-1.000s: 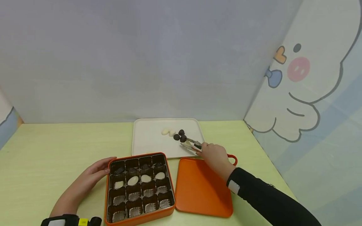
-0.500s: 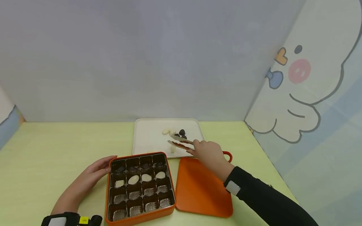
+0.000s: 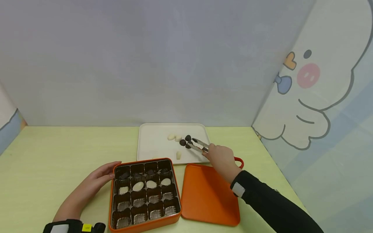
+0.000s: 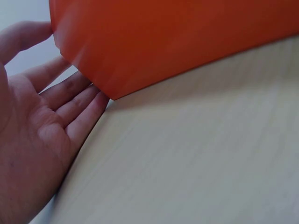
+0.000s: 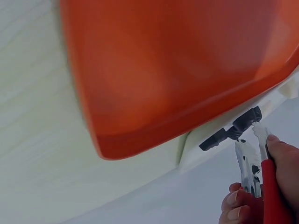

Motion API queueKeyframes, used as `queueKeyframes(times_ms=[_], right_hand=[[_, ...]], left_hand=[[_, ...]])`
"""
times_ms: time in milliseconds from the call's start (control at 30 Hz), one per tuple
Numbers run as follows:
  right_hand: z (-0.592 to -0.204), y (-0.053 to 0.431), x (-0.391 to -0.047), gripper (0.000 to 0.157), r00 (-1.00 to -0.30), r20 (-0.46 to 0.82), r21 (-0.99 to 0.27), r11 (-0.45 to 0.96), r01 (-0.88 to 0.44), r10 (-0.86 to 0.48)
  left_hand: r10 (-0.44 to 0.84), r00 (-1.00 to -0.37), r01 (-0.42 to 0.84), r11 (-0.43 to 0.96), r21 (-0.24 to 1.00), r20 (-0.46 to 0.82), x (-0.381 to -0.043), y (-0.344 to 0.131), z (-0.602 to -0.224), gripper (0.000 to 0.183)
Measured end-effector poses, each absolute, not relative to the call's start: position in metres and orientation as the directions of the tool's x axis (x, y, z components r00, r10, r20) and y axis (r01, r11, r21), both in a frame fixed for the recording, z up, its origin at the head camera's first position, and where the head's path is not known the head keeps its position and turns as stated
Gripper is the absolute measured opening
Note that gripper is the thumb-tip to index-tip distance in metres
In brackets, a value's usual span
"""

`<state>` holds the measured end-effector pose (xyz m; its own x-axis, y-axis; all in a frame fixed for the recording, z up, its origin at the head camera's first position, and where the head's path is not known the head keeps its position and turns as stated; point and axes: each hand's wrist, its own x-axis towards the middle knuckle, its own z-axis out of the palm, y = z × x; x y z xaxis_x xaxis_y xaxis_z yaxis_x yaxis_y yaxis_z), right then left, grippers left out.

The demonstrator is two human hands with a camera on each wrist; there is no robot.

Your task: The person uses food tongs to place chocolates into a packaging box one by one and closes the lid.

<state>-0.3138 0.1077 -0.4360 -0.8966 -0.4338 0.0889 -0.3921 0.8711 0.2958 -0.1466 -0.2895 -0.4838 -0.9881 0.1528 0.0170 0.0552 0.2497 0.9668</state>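
My right hand (image 3: 222, 160) grips red-handled metal tongs (image 3: 199, 144) over the white tray (image 3: 154, 149). The tong tips stand apart beside a cluster of dark, chocolate-like pieces (image 3: 182, 142); whether they touch one is hard to tell. Pale pieces lie left of the cluster, and a single pale piece (image 3: 178, 155) sits nearer the tray's front. With straight fingers, my left hand (image 3: 97, 179) touches the upper left side of the orange box (image 3: 145, 225). Dark pieces fill the box's far row of compartments, with pale pieces (image 3: 138, 186) in the row before it.
An orange lid (image 3: 209, 200) lies right of the box, under my right forearm. The tray stands behind both, close to the grey back wall (image 3: 131, 64). Pale yellow table (image 3: 43, 168) surface extends to the left.
The tongs moved left and then back right to the dark pieces. A pale piece once at the tong tips now lies further left on the tray. My left hand stayed put.
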Motion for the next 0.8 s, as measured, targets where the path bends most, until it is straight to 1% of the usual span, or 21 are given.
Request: queueKeyframes(times_ms=[200,400,633,800], right_hand=[[-0.443,0.107,-0.323,0.046,-0.918,0.000,0.251,0.889,-0.384,-0.397],[-0.449,0.100,-0.324,0.048,-0.902,0.026,0.264,0.873,-0.409,-0.430],[-0.451,0.087,-0.324,0.049,-0.908,-0.003,0.255,0.878,-0.405,-0.418],[-0.449,0.081,-0.319,0.048,-0.884,-0.001,0.247,0.857,-0.453,-0.467]], left_hand=[[0.156,-0.988,0.053,0.247,0.967,0.014,-0.146,-0.289,-0.482,0.047],[0.150,-0.989,0.043,0.248,0.968,0.005,-0.145,-0.289,-0.481,0.047],[0.145,-0.989,0.028,0.233,0.972,-0.007,-0.145,-0.289,-0.480,0.048],[0.149,-0.989,0.021,0.225,0.974,-0.013,-0.146,-0.288,-0.482,0.049]])
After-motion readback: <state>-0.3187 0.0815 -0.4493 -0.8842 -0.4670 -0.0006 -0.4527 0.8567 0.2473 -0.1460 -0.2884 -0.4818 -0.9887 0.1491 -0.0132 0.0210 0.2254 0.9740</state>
